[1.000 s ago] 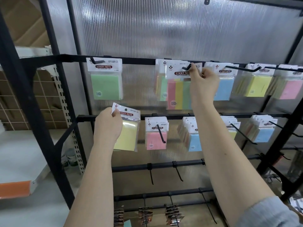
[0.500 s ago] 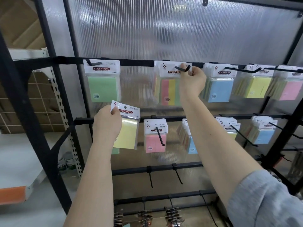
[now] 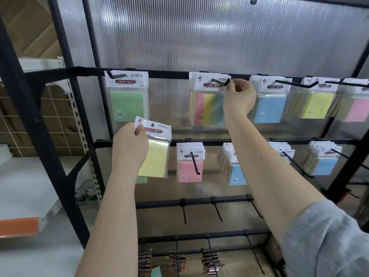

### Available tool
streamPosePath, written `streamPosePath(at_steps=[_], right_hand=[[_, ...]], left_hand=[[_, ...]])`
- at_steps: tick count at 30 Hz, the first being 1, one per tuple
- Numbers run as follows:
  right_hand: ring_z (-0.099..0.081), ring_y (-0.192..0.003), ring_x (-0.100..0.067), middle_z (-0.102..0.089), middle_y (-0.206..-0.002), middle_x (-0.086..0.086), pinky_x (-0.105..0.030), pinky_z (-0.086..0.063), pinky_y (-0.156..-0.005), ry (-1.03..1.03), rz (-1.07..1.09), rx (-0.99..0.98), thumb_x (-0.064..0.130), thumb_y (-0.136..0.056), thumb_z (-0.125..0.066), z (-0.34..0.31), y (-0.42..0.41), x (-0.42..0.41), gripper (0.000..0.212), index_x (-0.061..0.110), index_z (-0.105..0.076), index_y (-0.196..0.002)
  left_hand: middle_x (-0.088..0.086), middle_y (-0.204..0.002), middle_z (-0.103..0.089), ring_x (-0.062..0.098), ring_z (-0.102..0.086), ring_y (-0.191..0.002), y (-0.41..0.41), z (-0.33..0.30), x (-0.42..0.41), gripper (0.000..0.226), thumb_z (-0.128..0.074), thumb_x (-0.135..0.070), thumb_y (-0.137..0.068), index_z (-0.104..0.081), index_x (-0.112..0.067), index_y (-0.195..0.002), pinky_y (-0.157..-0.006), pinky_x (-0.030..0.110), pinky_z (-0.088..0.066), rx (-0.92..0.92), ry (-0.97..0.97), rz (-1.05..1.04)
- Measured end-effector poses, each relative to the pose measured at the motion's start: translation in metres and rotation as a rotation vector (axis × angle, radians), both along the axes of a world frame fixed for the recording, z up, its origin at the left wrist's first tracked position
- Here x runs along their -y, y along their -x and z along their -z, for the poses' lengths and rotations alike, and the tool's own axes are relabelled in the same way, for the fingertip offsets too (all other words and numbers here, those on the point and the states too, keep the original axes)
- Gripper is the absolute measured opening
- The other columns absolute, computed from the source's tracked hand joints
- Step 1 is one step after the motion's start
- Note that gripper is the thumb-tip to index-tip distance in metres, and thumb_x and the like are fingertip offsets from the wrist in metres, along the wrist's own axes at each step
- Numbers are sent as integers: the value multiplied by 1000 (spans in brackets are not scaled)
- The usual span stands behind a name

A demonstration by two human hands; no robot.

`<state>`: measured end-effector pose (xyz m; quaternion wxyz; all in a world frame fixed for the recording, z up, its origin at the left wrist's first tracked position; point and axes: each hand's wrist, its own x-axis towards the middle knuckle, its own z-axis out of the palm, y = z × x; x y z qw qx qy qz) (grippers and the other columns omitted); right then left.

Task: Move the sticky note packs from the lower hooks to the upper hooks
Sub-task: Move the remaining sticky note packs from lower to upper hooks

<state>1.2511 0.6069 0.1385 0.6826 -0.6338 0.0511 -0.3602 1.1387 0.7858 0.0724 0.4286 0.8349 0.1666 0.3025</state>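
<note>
My left hand (image 3: 129,145) grips a yellow sticky note pack (image 3: 156,156) by the top left corner of its header card, in front of the lower rail (image 3: 217,142) and off any hook. A multicolour pack (image 3: 208,105) hangs on an upper hook (image 3: 219,81). My right hand (image 3: 239,94) is just right of that header, fingers curled, thumb and forefinger pinching the hook's upturned tip. Lower hooks carry a pink pack (image 3: 190,170), blue packs (image 3: 237,175) and more blue packs (image 3: 325,164). A green pack (image 3: 142,179) peeks out behind the yellow one.
The upper rail also holds a green pack (image 3: 127,104), blue packs (image 3: 269,108), yellow packs (image 3: 317,104) and pink packs (image 3: 357,108). Bare hooks (image 3: 184,213) jut from the third rail. A black frame post (image 3: 40,136) and an orange-edged shelf (image 3: 18,226) stand at left.
The multicolour pack slid back along the upper hook and hangs free. My right hand left its header and now sits at the hook's tip. The left hand kept the yellow pack nearly still.
</note>
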Motion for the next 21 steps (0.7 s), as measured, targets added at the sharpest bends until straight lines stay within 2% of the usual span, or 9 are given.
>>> streamPosePath(at_steps=[2, 5, 7, 11, 14, 17, 19, 21], right_hand=[[-60, -83, -9, -66, -89, 5, -21, -48, -79, 11, 22, -3, 20, -93, -57, 9, 4, 8, 13, 13, -67, -96], [-59, -81, -12, -66, -86, 2, -26, -47, -79, 53, 26, -44, 25, -96, -52, 28, 14, 24, 22, 11, -68, -94], [-56, -75, -12, -63, -79, 1, -27, -46, -74, 86, -1, -83, 27, -97, -49, 44, 26, 36, 25, 11, -67, -88], [-47, -65, -12, -55, -66, 1, -27, -38, -62, 164, -36, -205, 22, -95, -50, 81, 51, 60, 27, 8, -63, -75], [-58, -78, -12, -64, -76, 5, -23, -41, -64, 205, -41, -297, 19, -93, -52, 102, 60, 75, 21, 8, -70, -91], [-60, -84, -12, -68, -94, -2, -24, -42, -73, 254, -31, -339, 16, -94, -51, 110, 65, 86, 21, 8, -69, -100], [-58, -79, -10, -67, -95, -2, -19, -42, -67, 285, -16, -352, 13, -94, -49, 113, 68, 94, 23, 8, -69, -104], [-54, -68, -6, -65, -90, 0, -8, -38, -53, 330, 25, -377, 11, -93, -48, 115, 70, 105, 25, 9, -69, -105]], left_hand=[[2, -70, -45, 13, -38, -56, 4, -1, 2, 38, -31, -27, -103, -37, -10, -69, -46, 25, -24, 7, 0, -10], [11, -83, -57, 21, -50, -66, 4, -1, 1, 38, -31, -29, -102, -48, 1, -85, -49, 28, -31, 36, 15, -2], [9, -90, -60, 22, -55, -71, 4, -1, 2, 37, -32, -30, -102, -51, 1, -92, -51, 27, -34, 52, 36, 19], [22, -88, -54, 18, -38, -63, 5, -4, 9, 38, -33, -28, -102, -44, 2, -81, -52, 30, -26, 93, 19, 62], [22, -85, -51, 18, -34, -64, 5, -7, 15, 38, -34, -26, -101, -47, 5, -84, -52, 28, -25, 115, 53, 115], [9, -70, -37, 15, -27, -59, 2, -10, 22, 35, -35, -25, -101, -37, -4, -73, -51, 26, -22, 148, 44, 166], [8, -70, -38, 16, -29, -61, -3, -11, 29, 36, -37, -24, -101, -38, -3, -72, -53, 27, -22, 169, 31, 201], [8, -70, -40, 15, -30, -60, -9, -10, 39, 37, -40, -24, -100, -41, 1, -73, -51, 23, -22, 174, 44, 240]])
